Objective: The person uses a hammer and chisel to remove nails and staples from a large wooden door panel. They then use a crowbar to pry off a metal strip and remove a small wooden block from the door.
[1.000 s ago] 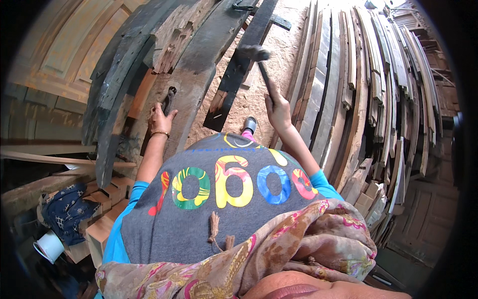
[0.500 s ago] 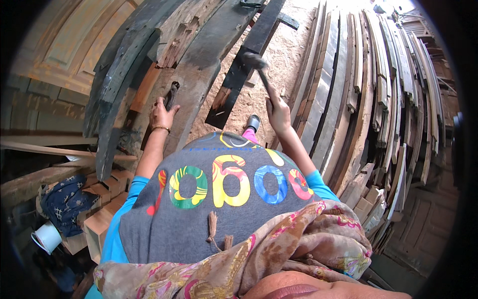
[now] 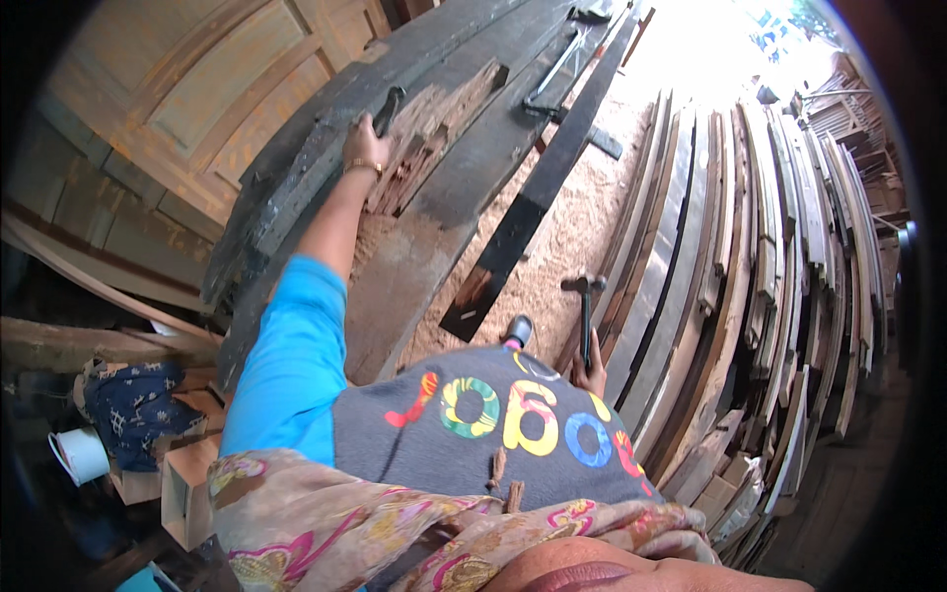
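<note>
My left hand [image 3: 367,145] is stretched far forward over the weathered timbers, closed around dark pincers [image 3: 389,111] whose jaws point away from me. Just right of it lies a rough, splintered piece of wood [image 3: 434,133]. Low at my right side, my right hand [image 3: 593,377] grips the handle of a hammer [image 3: 585,306], head upward. Between my hands a long black beam [image 3: 515,232] rests slanting across the work, its near end showing a bare brown broken patch. A metal-framed saw [image 3: 558,74] lies on the boards farther off.
Long planks [image 3: 681,237] are stacked in rows along the right. Sawdust [image 3: 552,257] covers the ground beneath the beam. Panelled wooden doors [image 3: 227,89] lean at the far left. A white bucket [image 3: 81,456] and a dark blue cloth [image 3: 138,409] sit at the lower left.
My left hand has moved forward with the pincers, from beside the near board to the far timbers. My right hand has lowered the hammer from over the black beam to my right side.
</note>
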Motion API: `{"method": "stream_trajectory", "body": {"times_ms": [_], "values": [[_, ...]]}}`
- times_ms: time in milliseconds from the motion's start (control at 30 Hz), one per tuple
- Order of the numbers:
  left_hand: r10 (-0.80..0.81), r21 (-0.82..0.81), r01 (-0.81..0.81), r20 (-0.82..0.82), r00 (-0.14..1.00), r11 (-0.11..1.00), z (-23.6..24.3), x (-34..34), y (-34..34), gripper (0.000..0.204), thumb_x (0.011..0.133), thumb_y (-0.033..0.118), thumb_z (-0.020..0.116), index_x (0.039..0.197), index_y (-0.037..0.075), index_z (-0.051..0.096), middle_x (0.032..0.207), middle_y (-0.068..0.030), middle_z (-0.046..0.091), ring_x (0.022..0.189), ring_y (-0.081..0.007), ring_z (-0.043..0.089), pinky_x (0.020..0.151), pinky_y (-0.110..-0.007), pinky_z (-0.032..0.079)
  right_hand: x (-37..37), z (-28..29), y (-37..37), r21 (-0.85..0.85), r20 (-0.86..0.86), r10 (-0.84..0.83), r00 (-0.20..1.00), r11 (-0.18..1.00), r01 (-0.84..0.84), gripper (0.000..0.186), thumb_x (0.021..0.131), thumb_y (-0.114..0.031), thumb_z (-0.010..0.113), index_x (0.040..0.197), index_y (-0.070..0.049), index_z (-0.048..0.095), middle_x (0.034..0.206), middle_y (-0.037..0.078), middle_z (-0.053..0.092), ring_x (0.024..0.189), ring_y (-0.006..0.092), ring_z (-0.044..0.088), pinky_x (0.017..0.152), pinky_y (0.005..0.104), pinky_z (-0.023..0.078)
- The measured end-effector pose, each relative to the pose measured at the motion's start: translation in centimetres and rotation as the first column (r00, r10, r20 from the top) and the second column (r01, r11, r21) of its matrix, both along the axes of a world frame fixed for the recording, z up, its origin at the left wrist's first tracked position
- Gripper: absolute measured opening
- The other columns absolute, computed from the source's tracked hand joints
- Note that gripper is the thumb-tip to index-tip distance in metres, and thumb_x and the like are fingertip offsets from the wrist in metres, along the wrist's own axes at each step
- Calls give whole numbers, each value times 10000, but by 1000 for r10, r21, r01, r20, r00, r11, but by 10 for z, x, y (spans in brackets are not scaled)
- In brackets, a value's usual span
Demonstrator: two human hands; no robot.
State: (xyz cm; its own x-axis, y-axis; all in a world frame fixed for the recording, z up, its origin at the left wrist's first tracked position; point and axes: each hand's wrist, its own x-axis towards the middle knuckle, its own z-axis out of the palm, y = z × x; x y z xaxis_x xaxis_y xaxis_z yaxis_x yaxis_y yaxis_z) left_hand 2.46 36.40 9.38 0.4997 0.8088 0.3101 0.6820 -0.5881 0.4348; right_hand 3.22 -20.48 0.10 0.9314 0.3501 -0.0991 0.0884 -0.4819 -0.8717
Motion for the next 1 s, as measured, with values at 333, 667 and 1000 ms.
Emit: {"method": "stream_trajectory", "body": {"times_ms": [333, 667, 1000], "values": [[155, -202, -387, -681, 716, 900, -74, 164, 133, 824, 864, 648, 321, 1458, 89, 206, 1533, -84, 121, 1397, -335, 124, 1117, -501, 148, 1, 59, -39, -203, -74, -96, 993, 976, 79, 572, 883, -57, 531, 1409, -210, 365, 716, 112, 557, 595, 113, 464, 574, 287, 426], [-254, 251, 220, 109, 961, 943, 41, 55, -40, 752, 806, 641, 516, 1201, 1, 510, 1209, -269, 500, 1022, -395, 577, 838, -483, 489, 104, 143, 100, -659, 204, 646, 736, 646, -385, 511, 915, -178, 517, 1382, -332, 377, 743, 190, 600, 676, 343, 624, 634, 463, 485], [-444, -427, 373, -77, 893, 824, -85, -119, -304, 971, 731, 441, 719, 1403, -49, 217, 1419, -264, 240, 1322, -395, 261, 1095, -415, 243, 160, 170, 213, -826, -74, 955, 286, 102, -555, 499, 967, -193, 448, 1418, -356, 312, 546, 104, 504, 424, 120, 442, 464, 376, 423]]}}
